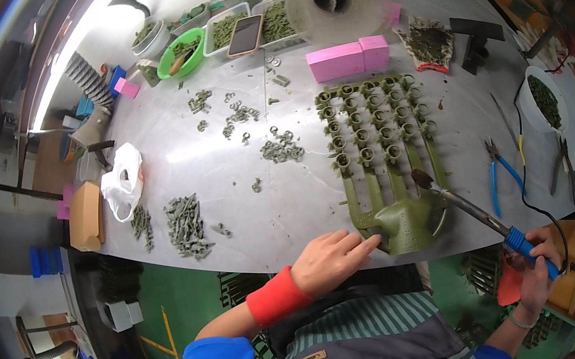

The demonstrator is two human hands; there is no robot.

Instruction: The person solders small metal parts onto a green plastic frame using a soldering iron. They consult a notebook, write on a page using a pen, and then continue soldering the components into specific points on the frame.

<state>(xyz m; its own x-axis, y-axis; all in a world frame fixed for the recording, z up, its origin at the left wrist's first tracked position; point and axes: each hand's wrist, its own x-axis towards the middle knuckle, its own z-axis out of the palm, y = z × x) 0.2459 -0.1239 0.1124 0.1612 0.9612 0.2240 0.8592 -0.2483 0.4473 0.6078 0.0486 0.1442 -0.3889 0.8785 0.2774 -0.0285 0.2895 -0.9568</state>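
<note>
A green wax tree (406,221) lies near the front edge of the metal table. Parallel bars run away from its broad cup-like base, and small ring-shaped parts (363,137) stand along them in rows. My left hand (335,261) is closed at the base's near left edge, the index fingertip against it; its thumb is hidden. In my right hand (537,269) is a corded soldering iron (482,215) with a blue handle, held at the lower right. Its dark, broad tip sits over the right-hand bars, just beyond the base; I cannot tell whether it touches them.
Loose green rings (282,146) and a pile of green pieces (188,227) lie left of the tree. Pink blocks (336,62), filled tubs (226,29) and a phone (245,35) stand behind. Blue-handled pliers (506,170) and a white bowl (542,101) are at right.
</note>
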